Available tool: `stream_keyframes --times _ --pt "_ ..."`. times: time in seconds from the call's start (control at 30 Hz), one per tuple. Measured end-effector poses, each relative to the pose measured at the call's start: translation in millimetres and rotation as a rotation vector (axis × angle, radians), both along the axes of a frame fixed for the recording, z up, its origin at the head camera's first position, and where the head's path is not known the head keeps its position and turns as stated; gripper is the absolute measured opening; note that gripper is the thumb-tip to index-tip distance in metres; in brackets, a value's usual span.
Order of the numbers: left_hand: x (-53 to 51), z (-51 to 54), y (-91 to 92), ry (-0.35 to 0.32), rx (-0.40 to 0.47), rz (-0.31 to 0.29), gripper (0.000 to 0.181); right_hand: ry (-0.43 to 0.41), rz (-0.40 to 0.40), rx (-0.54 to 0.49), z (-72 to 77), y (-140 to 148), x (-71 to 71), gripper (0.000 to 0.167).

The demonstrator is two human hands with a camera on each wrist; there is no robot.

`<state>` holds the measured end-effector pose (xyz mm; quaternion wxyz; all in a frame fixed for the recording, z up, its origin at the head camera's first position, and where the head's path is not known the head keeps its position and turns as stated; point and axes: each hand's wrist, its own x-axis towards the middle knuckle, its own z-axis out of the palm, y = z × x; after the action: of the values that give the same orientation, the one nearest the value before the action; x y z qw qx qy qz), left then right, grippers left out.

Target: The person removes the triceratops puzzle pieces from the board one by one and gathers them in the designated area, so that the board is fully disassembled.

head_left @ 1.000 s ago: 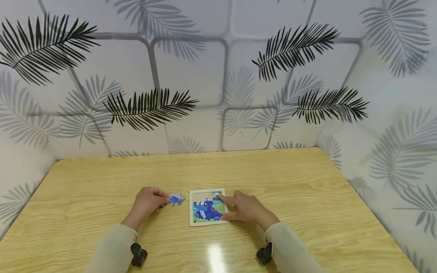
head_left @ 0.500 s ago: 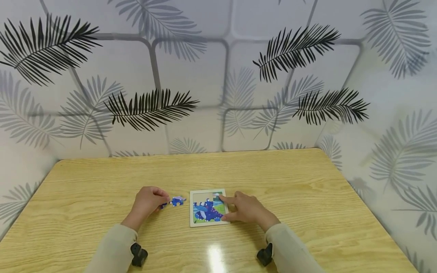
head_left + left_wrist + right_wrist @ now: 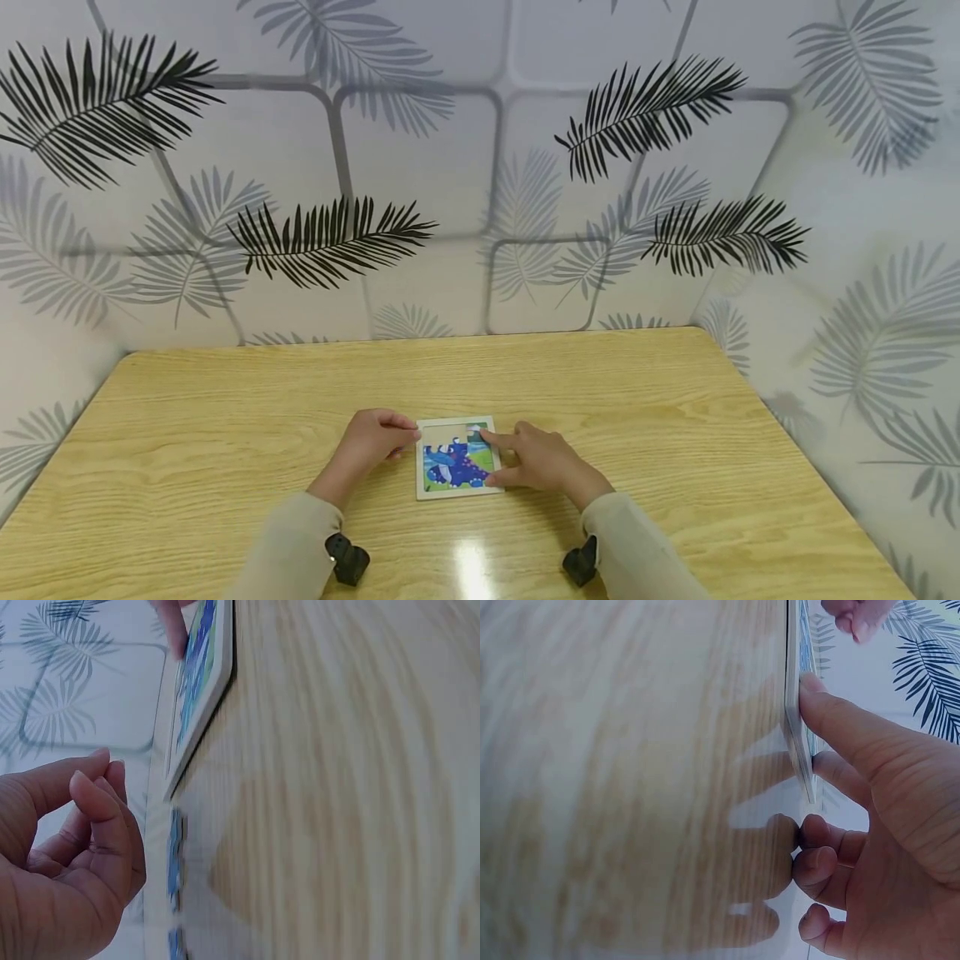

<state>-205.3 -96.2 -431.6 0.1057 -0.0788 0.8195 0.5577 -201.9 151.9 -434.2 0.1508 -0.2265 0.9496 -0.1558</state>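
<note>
A square jigsaw puzzle board (image 3: 454, 495) with a pale frame lies on the table, showing a blue dinosaur picture and a bare patch at its upper left. My left hand (image 3: 371, 446) is just left of the frame, thumb and fingertips curled together; no piece shows between them. Below that hand, the left wrist view shows a puzzle piece (image 3: 175, 859) and a second puzzle piece (image 3: 177, 945) on the table; in the head view the hand hides most of them. My right hand (image 3: 543, 457) rests its extended index finger and thumb on the board's right side, other fingers bent (image 3: 817, 862).
The wooden table (image 3: 675, 433) reaches back to a wall (image 3: 420, 167) with a leaf pattern. A small black device is strapped at each wrist, the left device (image 3: 347, 560) and the right device (image 3: 581, 562).
My left hand has moved right, from beside the loose pieces to the board's left edge, now covering them from above. One piece turned slightly earlier. The right hand stays in place.
</note>
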Motion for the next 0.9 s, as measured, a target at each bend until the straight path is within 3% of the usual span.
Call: stream_keyframes --times 0.43,0.67,0.9 --pt "-5.0 -6.2 47.0 -0.034 0.073 -0.056 0.014 0.01 0.006 -0.002 -2.1 0 -0.7 0.068" --pt "-5.6 -9.0 56.1 -0.041 0.01 -0.051 0.013 0.015 0.011 -0.006 -3.6 0 -0.7 0.069" --pt "-6.7 -9.4 65.0 -0.052 -0.048 0.005 0.017 0.022 0.012 -0.008 -2.6 2 1.3 0.07"
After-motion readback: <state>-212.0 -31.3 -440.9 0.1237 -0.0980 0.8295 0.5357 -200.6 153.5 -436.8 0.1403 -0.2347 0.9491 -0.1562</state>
